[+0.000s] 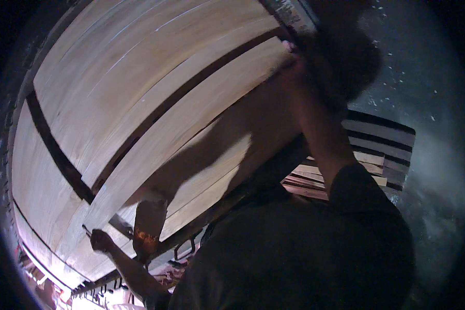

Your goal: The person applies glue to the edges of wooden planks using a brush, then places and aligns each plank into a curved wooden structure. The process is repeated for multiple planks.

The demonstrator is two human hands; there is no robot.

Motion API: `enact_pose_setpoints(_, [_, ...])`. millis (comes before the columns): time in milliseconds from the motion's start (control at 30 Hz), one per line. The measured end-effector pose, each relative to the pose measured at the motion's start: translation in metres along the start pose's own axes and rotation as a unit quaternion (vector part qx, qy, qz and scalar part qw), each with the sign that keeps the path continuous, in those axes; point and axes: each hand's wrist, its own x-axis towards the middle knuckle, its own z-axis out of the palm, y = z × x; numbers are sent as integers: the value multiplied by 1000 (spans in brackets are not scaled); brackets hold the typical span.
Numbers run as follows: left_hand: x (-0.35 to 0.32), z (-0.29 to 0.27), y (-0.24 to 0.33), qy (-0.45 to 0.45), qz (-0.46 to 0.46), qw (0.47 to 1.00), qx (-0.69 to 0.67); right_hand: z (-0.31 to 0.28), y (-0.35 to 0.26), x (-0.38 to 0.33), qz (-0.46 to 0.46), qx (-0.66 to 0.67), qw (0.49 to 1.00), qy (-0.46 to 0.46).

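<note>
Pale wooden planks lie side by side across a large work surface, and a long plank [191,111] runs diagonally between dark gaps. My left hand [102,241] is closed at its near left end, with a thin dark stick-like tool [86,228] poking out of the fist. At the plank's far right end is my right hand [292,64], in deep shadow; its fingertips curl at the plank's corner and appear to grip it. Beside my left hand lies a dark brown flat object [149,230] with orange marks; its kind is unclear.
A dark edge rail with several metal hooks or clamps [183,249] runs along the near side. To the right, a stack of wooden slats [380,150] sits low by the grey floor [436,155], which has pale scraps on it. My body's shadow covers part of the planks.
</note>
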Motion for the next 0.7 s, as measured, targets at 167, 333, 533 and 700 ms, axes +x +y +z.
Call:
enact_pose_setpoints(167, [14, -23, 20, 50, -1, 996, -74, -6, -24, -9, 110, -33, 993, 34])
enact_pose_setpoints(333, [29, -35, 25, -112, -341, 441, -823, -22, -34, 7, 157, -103, 982, 23])
enact_pose_setpoints(533, [70, -126, 60, -269, -201, 500, -798, -78, -62, 66, 45, -451, 890, -56])
enact_pose_setpoints(700, [80, -109, 61, -326, -156, 501, -786, -79, -79, 89, -198, -804, 499, -258])
